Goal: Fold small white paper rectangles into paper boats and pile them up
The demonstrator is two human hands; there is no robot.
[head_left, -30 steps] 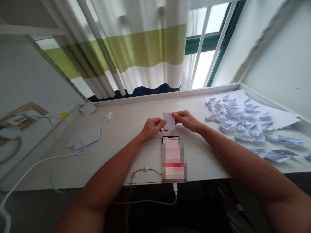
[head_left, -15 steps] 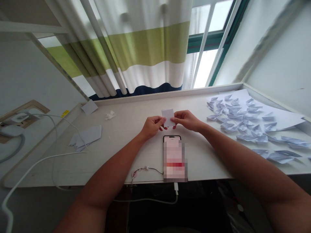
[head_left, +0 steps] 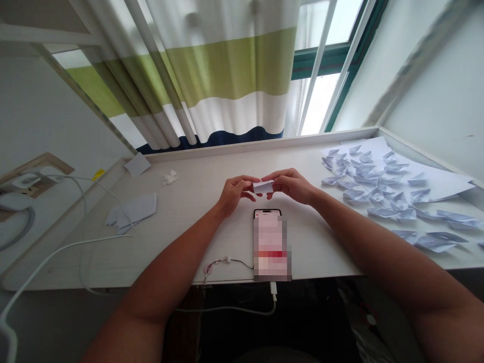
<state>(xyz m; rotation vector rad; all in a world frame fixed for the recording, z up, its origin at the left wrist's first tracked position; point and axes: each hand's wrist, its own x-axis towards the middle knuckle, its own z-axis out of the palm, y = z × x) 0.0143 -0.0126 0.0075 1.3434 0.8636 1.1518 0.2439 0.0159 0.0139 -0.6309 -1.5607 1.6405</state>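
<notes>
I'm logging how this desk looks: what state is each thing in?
Left hand, closed on the small paper
Right hand, closed on the same paper
Small paper, held; folded or tilted, unclear which
Phone, screen lit, cable plugged in
Folded papers, spread out
Large sheet, partly covered
Loose sheets, piled unevenly
White scrap, crumpled
Curtain, partly drawn, window showing

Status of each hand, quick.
Left hand: closed, holding the paper at its left end.
Right hand: closed, holding the same paper at its right end.
</notes>
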